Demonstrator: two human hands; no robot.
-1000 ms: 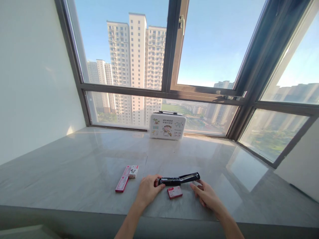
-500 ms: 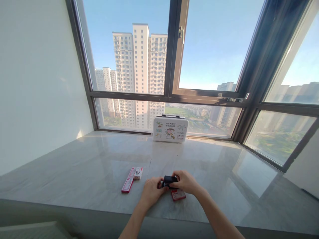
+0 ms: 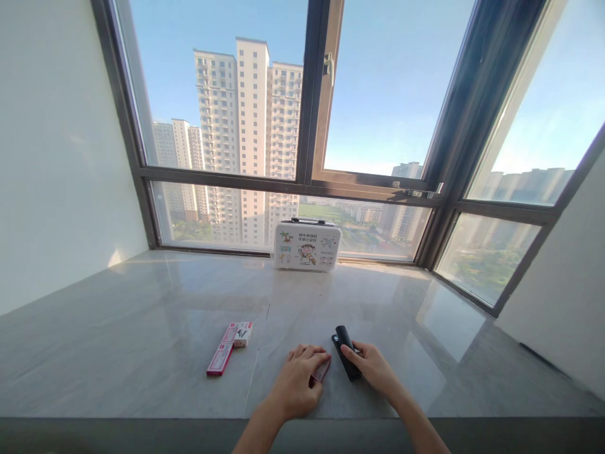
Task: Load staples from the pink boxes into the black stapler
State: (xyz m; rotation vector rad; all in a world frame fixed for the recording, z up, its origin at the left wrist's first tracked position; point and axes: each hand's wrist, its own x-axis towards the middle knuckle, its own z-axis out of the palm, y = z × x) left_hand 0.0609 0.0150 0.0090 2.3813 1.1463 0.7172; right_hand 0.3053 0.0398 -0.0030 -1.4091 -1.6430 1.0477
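My right hand (image 3: 373, 367) is closed around a black stapler (image 3: 347, 356), thumb on its side, over the marble ledge. The stapler slants, its far end pointing away and slightly left. Just to its left, my left hand (image 3: 299, 377) curls over a small red-and-clear box (image 3: 320, 371) with its fingers around it; most of the box is hidden beneath the hand. Farther left lie pink-and-white flat boxes (image 3: 221, 358) end to end, with a small white box (image 3: 243, 334) bearing a dark staple picture touching their far right side.
A white cartoon-printed case (image 3: 306, 247) with a dark handle stands upright against the window at the back. The marble ledge (image 3: 155, 353) ends at a front edge near my wrists. A white wall (image 3: 57, 157) bounds the left.
My left hand has let go of the stapler and moved onto the red box. My right hand has carried the stapler to the right and turned it lengthwise. The view has shifted right.
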